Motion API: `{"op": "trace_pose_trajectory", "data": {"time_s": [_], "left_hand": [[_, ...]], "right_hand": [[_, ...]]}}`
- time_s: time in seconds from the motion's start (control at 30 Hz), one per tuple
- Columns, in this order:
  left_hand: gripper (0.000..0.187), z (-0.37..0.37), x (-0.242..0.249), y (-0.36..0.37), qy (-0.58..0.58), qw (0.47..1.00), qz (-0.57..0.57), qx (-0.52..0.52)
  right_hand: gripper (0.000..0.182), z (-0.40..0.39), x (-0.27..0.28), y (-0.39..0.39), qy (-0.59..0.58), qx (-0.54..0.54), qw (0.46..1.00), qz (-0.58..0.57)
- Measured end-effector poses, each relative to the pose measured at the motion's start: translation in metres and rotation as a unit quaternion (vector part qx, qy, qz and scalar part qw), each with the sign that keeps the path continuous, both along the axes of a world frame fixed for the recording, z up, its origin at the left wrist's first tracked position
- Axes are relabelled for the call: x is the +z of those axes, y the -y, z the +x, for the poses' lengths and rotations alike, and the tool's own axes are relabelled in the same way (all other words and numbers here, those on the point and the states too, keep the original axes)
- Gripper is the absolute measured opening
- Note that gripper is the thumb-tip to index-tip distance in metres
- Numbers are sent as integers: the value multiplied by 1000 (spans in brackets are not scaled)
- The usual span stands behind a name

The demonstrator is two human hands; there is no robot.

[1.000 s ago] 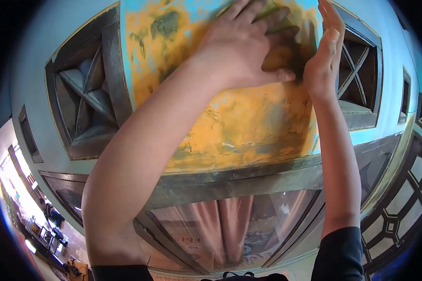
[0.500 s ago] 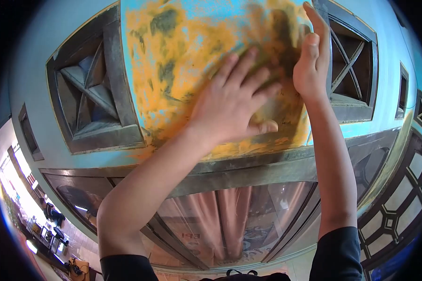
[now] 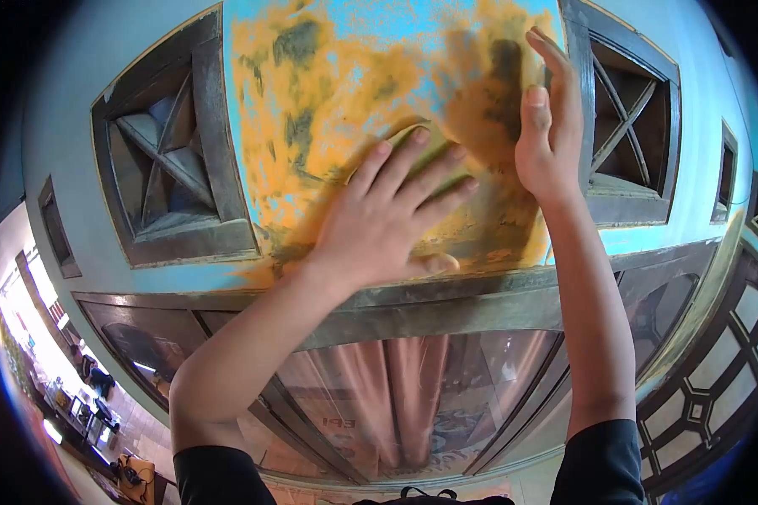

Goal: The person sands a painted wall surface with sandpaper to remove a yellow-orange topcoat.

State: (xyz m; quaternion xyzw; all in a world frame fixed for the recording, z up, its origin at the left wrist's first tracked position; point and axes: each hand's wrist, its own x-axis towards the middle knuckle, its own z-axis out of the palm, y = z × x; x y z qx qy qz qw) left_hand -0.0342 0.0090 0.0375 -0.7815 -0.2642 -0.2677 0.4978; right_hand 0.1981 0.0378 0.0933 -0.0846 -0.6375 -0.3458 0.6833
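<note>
My left hand [image 3: 383, 206] lies flat with fingers spread over a sheet of yellow-green sandpaper [image 3: 429, 160], pressing it to the wall panel [image 3: 345, 67]. The sandpaper's edges show between and above the fingers. Orange, light blue and dark grey patches mottle the panel's surface. My right hand [image 3: 552, 126] is raised edge-on at the panel's right side, beside the right window frame. Its fingers point up and its thumb stands apart from them. The palm side is partly hidden, and I see nothing clearly held there.
Dark wooden frames with crossed bars flank the panel, one left [image 3: 173, 143] and one right [image 3: 627, 118]. Below runs a wooden ledge [image 3: 446, 303] above glass with pinkish curtains [image 3: 417, 396]. A person [image 3: 93, 374] and a brown bag [image 3: 135, 475] are at lower left.
My left hand has slid down and left across the panel with the sandpaper. My right hand has shifted slightly down and left.
</note>
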Motion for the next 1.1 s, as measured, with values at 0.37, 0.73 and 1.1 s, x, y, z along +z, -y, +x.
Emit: {"op": "trace_pose_trajectory", "data": {"time_s": [0.37, 0.73, 1.1], "left_hand": [[75, -33, -29, -1, 66, 996, 32, 45], [72, -77, -63, 7, 202, 978, -15, 43], [75, -83, -80, 9, 270, 961, -23, 61]], "right_hand": [[46, 3, -38, 10, 19, -153, 987, -38], [57, -19, -219, 37, -14, -250, 923, -290], [65, -38, -226, 56, -22, -245, 889, -387]]}}
